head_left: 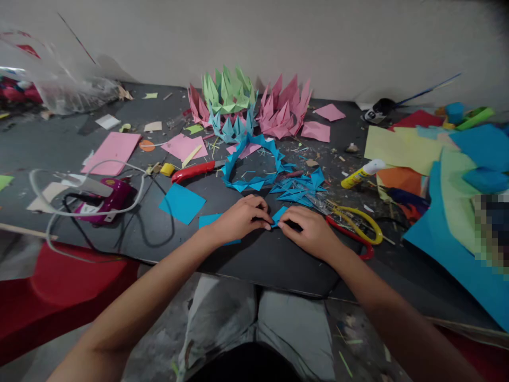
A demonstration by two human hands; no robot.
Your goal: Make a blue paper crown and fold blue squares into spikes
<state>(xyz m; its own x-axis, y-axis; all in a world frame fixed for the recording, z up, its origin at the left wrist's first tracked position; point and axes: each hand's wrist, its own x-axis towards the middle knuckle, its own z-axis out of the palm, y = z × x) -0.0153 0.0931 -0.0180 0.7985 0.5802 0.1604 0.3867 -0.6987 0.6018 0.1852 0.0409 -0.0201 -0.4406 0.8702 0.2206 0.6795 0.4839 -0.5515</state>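
Between my two hands lies a small folded piece of blue paper (279,215), low over the dark table. My left hand (247,216) pinches its left end with thumb and fingers. On the other side my right hand (304,225) grips the right part, covering some of it. Just beyond are a pile of folded blue paper pieces (296,190) and a ring of joined blue paper points (274,154). Flat blue paper squares (183,203) lie left of my left hand, one partly under that forearm. Scissors with yellow and red handles (363,223) rest beside my right wrist.
Pink, green and light-blue folded paper crowns (228,93) stand near the wall. A red cutter knife (194,171) and a purple device with cables (107,200) sit left. To the right are a yellow glue stick (353,178) and coloured sheets (401,146).
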